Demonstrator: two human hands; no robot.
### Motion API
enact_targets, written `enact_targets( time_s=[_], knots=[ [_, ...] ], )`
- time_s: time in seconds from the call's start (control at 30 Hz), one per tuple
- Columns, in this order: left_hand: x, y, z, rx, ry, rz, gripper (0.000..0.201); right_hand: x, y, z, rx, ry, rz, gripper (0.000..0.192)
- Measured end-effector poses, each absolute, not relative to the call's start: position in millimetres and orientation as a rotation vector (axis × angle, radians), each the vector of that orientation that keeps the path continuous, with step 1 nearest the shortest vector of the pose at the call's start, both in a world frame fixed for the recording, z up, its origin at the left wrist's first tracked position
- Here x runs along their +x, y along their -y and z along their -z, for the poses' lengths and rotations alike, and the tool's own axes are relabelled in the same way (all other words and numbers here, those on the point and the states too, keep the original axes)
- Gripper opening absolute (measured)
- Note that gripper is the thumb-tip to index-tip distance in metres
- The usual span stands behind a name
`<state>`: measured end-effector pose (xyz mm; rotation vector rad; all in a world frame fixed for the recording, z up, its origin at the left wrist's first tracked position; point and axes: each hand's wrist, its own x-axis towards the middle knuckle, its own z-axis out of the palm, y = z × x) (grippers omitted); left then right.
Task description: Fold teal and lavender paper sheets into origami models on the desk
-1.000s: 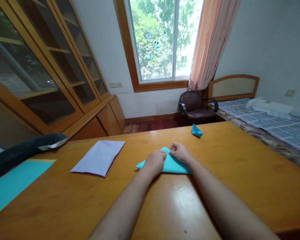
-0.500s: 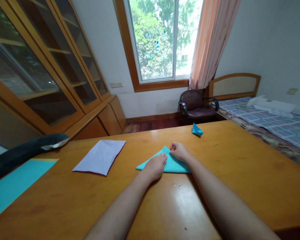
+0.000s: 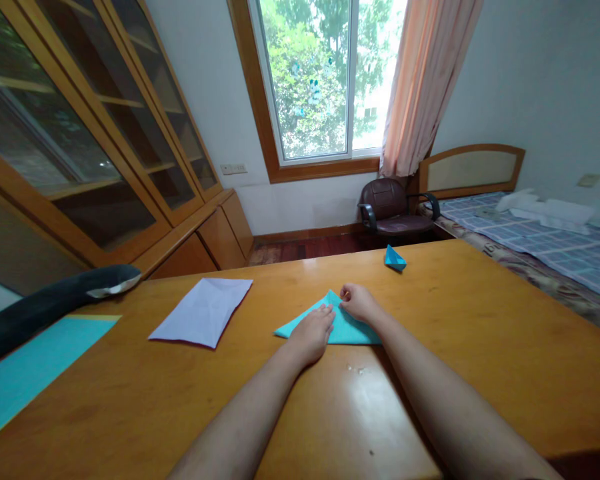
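A sheet of turquoise paper (image 3: pixel 356 329), folded into a triangle, lies on the wooden table with its point facing away from me. My left hand (image 3: pixel 312 331) rests flat on the middle of it, fingers stretched out and hiding part of the paper. At the upper right edge, my right hand (image 3: pixel 359 303) has its fingers curled in a pinch against the fold. The right wrist covers the triangle's right corner.
Left of the triangle lies a creased pale lavender sheet (image 3: pixel 203 313). A small blue folded paper boat (image 3: pixel 395 259) sits near the table's far edge. Turquoise paper (image 3: pixel 45 370) and a dark stuffed toy (image 3: pixel 55 300) are at the left. A chair (image 3: pixel 393 207) stands beyond the table (image 3: pixel 480 347).
Both hands stay on the folded turquoise paper in almost the same place. The view has shifted very slightly.
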<state>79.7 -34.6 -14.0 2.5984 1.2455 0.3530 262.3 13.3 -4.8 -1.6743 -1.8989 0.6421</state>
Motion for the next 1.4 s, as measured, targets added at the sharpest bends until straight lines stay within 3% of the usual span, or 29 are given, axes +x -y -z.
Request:
enact_targets(
  time_s=[0.37, 0.63, 0.9, 1.4],
  knots=[
    [76, 36, 10, 2.595, -1.218, -0.235, 0.047, 262, -4, -6, -1.77, 2.016, -0.546, 0.018],
    [63, 13, 13, 2.532, -1.519, -0.231, 0.047, 252, 20, -35, -1.577, 2.301, -0.137, 0.028],
    [47, -9, 22, 2.51, -1.722, -0.265, 0.045, 215, 47, -28, -1.467, 2.643, -0.166, 0.03],
    [49, -8, 23, 2.501, -1.724, -0.272, 0.046, 200, 57, -29, -1.551, 2.695, -0.225, 0.033]
  ],
)
